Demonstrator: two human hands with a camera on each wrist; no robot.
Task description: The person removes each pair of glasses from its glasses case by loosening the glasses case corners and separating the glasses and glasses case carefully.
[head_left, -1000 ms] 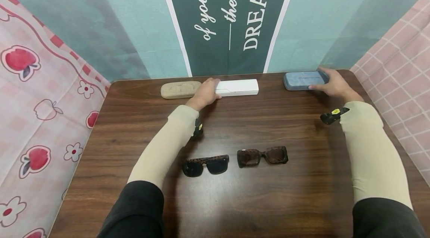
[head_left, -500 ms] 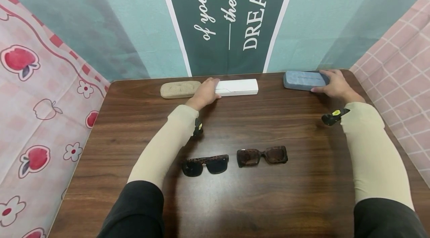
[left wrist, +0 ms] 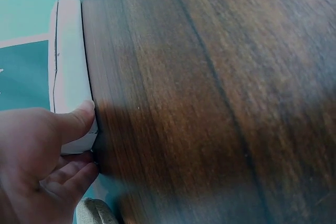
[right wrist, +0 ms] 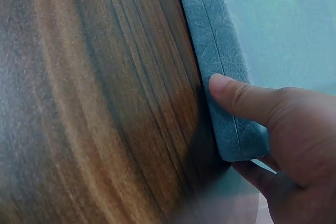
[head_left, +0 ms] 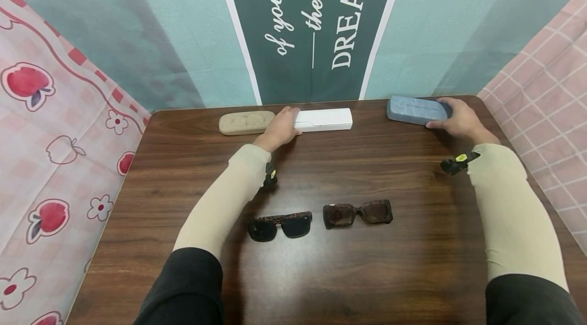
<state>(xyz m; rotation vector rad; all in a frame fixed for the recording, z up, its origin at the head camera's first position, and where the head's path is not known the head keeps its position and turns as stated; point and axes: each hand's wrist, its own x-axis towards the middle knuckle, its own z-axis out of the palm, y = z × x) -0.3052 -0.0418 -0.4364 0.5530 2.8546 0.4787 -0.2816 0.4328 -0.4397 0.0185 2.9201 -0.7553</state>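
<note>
At the table's far edge, my left hand [head_left: 279, 129] grips the left end of a white glasses case [head_left: 325, 119]. In the left wrist view the thumb presses the near side of the white case [left wrist: 73, 72], the other fingers round its end. My right hand [head_left: 463, 121] holds the right end of a blue glasses case [head_left: 412, 109], thumb on the near side; its farther fingertips are partly hidden in the right wrist view. Both cases look closed. Just left of my left hand lies a beige glasses case [head_left: 245, 123].
Dark-lensed sunglasses [head_left: 295, 225] and brown rectangular sunglasses [head_left: 341, 215] lie side by side mid-table. A blue-green curtain [head_left: 183, 34] rises behind the wooden table [head_left: 367, 274]. Pink patterned cloth [head_left: 46, 172] hangs at left, pink tile-patterned covering [head_left: 550, 96] at right.
The blue case has turned slightly, its right end coming nearer to me. My right hand has shifted a little right and nearer with it. My left hand and the white case hold still.
</note>
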